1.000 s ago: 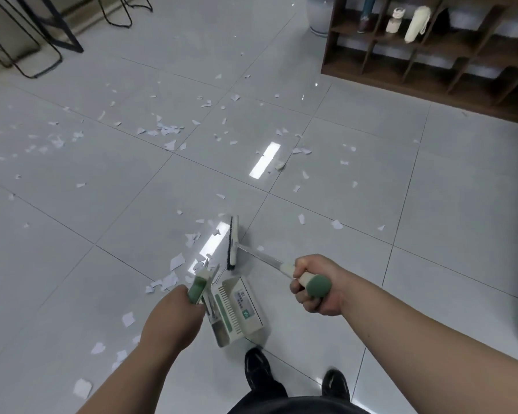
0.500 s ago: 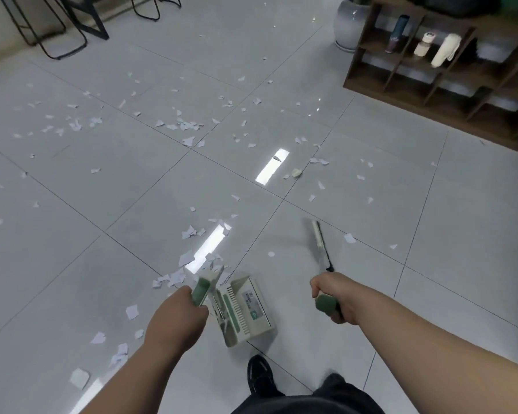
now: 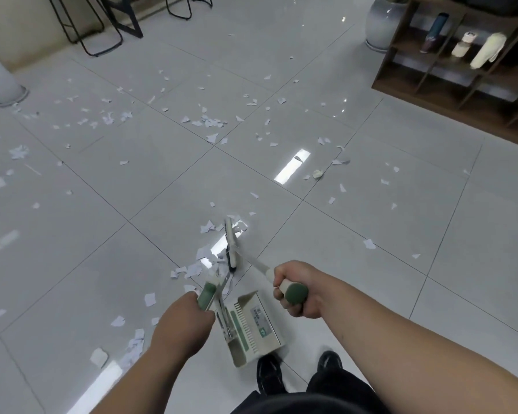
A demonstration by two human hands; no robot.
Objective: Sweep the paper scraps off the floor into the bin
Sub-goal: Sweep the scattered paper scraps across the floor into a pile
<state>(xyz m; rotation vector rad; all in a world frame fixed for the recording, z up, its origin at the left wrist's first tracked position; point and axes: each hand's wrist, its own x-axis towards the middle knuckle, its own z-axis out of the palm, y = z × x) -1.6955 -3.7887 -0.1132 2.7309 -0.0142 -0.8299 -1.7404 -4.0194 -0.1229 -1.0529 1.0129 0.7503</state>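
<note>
Swung back left since 0.5 s ago: slim cream broom head with black bristles [image 3: 231,245], now among white paper scraps [image 3: 192,268] just ahead of cream-and-green plastic dustpan [image 3: 260,324]. Right hand [image 3: 310,282] fingers wrapped tight round green-capped broom handle [image 3: 296,293]. Left hand [image 3: 183,321] fisted round green dustpan handle [image 3: 206,295]. More scraps strewn over glossy grey floor tiles [image 3: 371,294].

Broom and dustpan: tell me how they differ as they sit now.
The broom is gripped by the right hand; the dustpan by the left hand. The broom ends in a narrow bar with dark bristles; the dustpan is a boxy scoop with comb teeth and a label. The broom's head lies farther out among paper scraps; the dustpan sits nearer the shoes. Both are cream with green grips.
</note>
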